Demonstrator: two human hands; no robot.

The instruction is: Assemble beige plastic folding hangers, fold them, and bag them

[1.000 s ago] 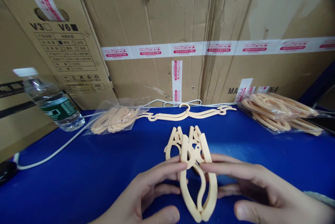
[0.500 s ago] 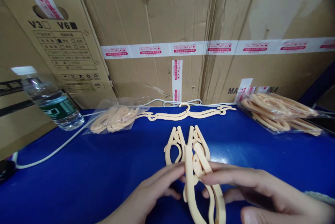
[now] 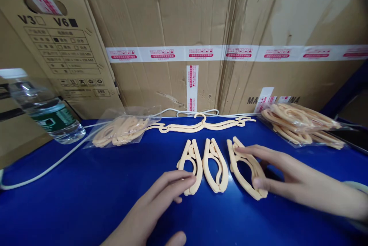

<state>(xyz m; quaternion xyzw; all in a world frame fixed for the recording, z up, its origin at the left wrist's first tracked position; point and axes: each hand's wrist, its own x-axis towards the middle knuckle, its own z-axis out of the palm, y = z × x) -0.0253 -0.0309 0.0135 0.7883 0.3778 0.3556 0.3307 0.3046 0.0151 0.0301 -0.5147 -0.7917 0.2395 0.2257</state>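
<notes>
Evenly cream, folded leaf-shaped hangers [image 3: 225, 167] — left hand [image 3: 161, 196] wide at the leftmost hanger [image 3: 199, 163], right hand [image 3: 287, 177] around the rightmost hanger [image 3: 239, 176].

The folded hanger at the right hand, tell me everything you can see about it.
The folded hanger is pale beige, smooth and plastic-looking. Two curved arms meet at its near end, with a slimmer curved piece between them. It appears to rest on the blue tabletop, right of the middle folded hanger, slanting with its near end further right. The right hand touches it with thumb and fingers.
</notes>
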